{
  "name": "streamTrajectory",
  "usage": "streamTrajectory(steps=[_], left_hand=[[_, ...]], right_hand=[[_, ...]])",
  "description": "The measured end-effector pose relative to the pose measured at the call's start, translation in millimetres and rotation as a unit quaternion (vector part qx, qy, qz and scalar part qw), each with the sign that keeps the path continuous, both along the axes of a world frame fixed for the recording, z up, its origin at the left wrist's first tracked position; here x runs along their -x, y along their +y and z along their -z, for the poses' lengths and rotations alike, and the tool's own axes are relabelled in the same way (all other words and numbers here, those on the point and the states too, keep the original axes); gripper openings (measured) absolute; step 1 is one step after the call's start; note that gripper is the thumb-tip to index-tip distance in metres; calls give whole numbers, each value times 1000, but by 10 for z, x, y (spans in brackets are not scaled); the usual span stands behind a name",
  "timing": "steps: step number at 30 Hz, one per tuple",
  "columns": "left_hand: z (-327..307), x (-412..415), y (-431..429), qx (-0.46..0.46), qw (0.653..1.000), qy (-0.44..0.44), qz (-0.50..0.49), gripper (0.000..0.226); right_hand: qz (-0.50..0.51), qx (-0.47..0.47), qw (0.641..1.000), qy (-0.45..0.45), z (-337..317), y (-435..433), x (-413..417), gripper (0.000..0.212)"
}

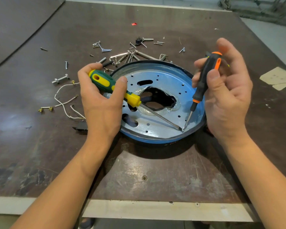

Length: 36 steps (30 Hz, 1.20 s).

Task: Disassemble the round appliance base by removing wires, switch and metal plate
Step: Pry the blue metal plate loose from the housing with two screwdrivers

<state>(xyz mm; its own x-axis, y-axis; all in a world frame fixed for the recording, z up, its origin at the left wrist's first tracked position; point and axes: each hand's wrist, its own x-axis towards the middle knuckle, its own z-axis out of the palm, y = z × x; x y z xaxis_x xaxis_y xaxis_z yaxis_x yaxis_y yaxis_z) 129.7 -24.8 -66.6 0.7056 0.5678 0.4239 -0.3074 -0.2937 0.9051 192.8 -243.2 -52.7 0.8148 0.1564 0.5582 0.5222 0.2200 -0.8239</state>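
Note:
The round blue appliance base [155,140] lies on the table with a shiny metal plate [162,80] inside, torn open around a black central hole. My left hand [99,98] grips a green-and-yellow screwdriver [109,84] whose long shaft slants across the plate. My right hand [224,95] holds a black-and-orange screwdriver [205,76] nearly upright. Both tips meet at the plate's near right edge, by the rim. White wires [63,100] with brass terminals lie loose on the table to the left, next to a black switch [81,127] partly hidden by my left wrist.
Several loose screws, bolts and metal rods [125,54] are scattered behind the base. A small black part [138,41] and a red scrap [134,23] lie farther back. Tape patches [278,76] are stuck at the right. The table's front edge [139,210] runs below my forearms.

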Motion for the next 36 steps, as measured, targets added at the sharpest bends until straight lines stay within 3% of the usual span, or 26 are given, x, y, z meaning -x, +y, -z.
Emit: streamTrajectory(steps=[5, 10, 14, 20, 25, 29, 36], left_hand=[[3, 2, -7, 0, 1000, 0, 0, 40], [5, 2, -1, -10, 1000, 1, -4, 40], [7, -2, 6, -7, 1000, -2, 1, 40], [9, -4, 1, -9, 1000, -4, -3, 40], [3, 0, -3, -11, 1000, -2, -5, 40], [-1, 2, -3, -9, 1000, -1, -5, 41], [-3, 2, -7, -6, 1000, 0, -4, 40]], right_hand=[[8, -18, 1000, 20, -25, 14, 6, 34], [25, 18, 1000, 0, -11, 21, -18, 41], [-3, -34, 998, 44, -26, -14, -7, 39], [36, 4, 999, 1, -23, 41, -15, 36], [8, -56, 997, 46, -4, -11, -6, 40], [21, -23, 999, -5, -39, 34, 5, 28], [24, -35, 999, -20, -11, 27, -5, 46]])
